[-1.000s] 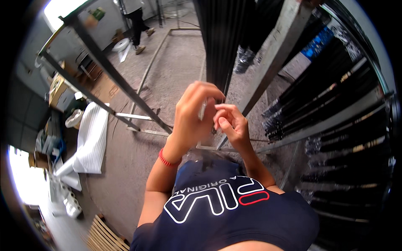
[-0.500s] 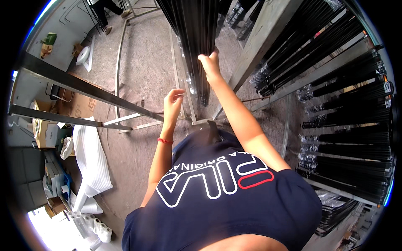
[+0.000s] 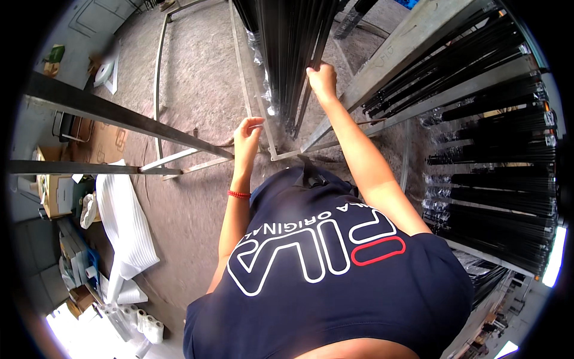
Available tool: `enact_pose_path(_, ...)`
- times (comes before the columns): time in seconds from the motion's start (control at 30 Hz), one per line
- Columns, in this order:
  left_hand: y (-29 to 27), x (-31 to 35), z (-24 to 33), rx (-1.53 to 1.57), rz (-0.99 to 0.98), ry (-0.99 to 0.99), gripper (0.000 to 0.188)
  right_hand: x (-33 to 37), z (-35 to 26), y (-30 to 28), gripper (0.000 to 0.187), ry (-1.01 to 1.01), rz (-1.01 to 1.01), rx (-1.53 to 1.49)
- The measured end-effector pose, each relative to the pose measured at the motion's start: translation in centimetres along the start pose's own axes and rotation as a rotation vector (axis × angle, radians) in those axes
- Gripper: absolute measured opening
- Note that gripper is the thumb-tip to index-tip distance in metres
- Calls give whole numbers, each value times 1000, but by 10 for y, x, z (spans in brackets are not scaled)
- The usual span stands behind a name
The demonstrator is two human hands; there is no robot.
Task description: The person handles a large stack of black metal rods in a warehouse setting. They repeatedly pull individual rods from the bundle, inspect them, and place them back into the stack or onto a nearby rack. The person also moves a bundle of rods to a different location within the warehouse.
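We note a rough, grey-brown, concrete-like floor (image 3: 179, 251). A pale grey wall (image 3: 84, 48) stands far left. At left we record dark grey, square-section metal rails (image 3: 119, 116) and a white, ribbed, flexible sheet (image 3: 125, 221). Bright white light (image 3: 69, 329) shows near left.

Black rods (image 3: 286, 54): smooth, slightly glossy | beam (image 3: 403, 51): dull metal | floor (image 3: 197, 72): rough, matt | shirt (image 3: 323, 302): matt cloth

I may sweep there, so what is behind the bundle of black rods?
Grey floor shows on either side of the black rods, and a thin metal bar on their left. Whatever lies directly behind them is covered and cannot be seen.
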State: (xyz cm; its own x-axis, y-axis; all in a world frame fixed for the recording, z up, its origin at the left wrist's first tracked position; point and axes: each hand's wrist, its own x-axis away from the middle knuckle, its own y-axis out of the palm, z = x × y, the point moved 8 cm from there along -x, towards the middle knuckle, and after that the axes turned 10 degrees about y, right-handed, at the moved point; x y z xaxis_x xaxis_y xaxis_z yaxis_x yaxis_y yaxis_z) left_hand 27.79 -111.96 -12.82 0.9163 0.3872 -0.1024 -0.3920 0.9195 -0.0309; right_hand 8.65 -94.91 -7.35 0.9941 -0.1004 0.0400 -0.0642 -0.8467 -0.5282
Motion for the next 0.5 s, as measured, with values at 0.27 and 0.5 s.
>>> enact_pose_path(0.27, 34, -3, -8, 87, -196, 129, 25, 47, 29, -2, 21, 117, -16, -51)
enact_pose_path(0.5, 51, 1, -7, -52, -393, -15, 23, 71, 44, 26, 33, -54, -83, -307)
